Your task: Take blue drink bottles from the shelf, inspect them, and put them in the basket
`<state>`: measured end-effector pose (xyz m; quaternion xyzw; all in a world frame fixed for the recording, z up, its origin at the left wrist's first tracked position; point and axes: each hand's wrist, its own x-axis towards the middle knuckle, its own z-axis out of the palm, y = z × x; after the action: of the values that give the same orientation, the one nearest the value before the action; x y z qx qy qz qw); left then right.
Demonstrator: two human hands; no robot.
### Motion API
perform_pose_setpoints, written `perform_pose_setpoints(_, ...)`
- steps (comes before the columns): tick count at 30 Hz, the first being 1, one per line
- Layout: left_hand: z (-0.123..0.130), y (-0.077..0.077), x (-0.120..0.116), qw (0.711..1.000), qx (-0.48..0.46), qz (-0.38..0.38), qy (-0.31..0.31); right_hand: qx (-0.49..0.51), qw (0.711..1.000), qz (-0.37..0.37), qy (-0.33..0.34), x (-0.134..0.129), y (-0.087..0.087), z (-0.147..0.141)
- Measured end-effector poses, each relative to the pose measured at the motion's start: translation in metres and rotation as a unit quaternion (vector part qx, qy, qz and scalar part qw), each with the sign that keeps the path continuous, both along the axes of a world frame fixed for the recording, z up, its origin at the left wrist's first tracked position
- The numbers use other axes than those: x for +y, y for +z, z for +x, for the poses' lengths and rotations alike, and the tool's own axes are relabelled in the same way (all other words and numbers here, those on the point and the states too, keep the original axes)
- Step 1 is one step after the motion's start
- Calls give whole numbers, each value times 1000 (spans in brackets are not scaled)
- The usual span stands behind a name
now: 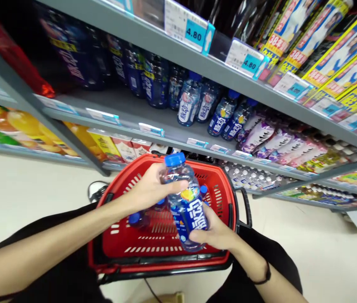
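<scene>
Both my hands hold one clear drink bottle (183,206) with a blue cap and a blue label. My left hand (151,185) wraps round its upper part just under the cap, thumb across the front. Lower down, my right hand (214,231) grips the label from the right side, with its thumb on the front. The bottle is tilted above a red shopping basket (118,248). Inside the basket lie a few blue-capped bottles (138,219), partly hidden by my arm and the held bottle.
Ahead is a grey shelf (128,111) with several blue-capped bottles (189,101) and purple-labelled bottles (260,136). Yellow boxes (345,59) stand on the upper shelf. The basket's black handle (246,208) sticks out at right. Juice bottles (23,124) line the lower left shelf.
</scene>
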<state>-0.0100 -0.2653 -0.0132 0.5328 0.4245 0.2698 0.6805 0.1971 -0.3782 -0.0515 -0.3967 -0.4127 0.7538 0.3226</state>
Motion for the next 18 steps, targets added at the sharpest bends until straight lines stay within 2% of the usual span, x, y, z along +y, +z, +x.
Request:
perform_pose_setpoints(1,-1,1,1,1000,-18,-19,13,16,999,-45,6,-4,-5,-1)
perform_pose_setpoints(3,0,3,2,997,-51,-48,22,24,996,-85,-22,-12,-15,-8)
perform_pose_setpoints(7,8,4,-1,995,-93,-43,22,-11,985,-86,-146,-26,-27,-29)
perform_pose_setpoints(10,12,1,-2,993,-114,-11,18,-67,975,-63,-204,-28,-27,-37)
perform_pose_setpoints(13,7,-4,-3,994,-113,8,5,-90,977,-24,-190,-26,-26,-39)
perform_pose_setpoints(18,-13,-8,-8,996,-67,35,-39,-160,978,58,-119,-27,-24,-37)
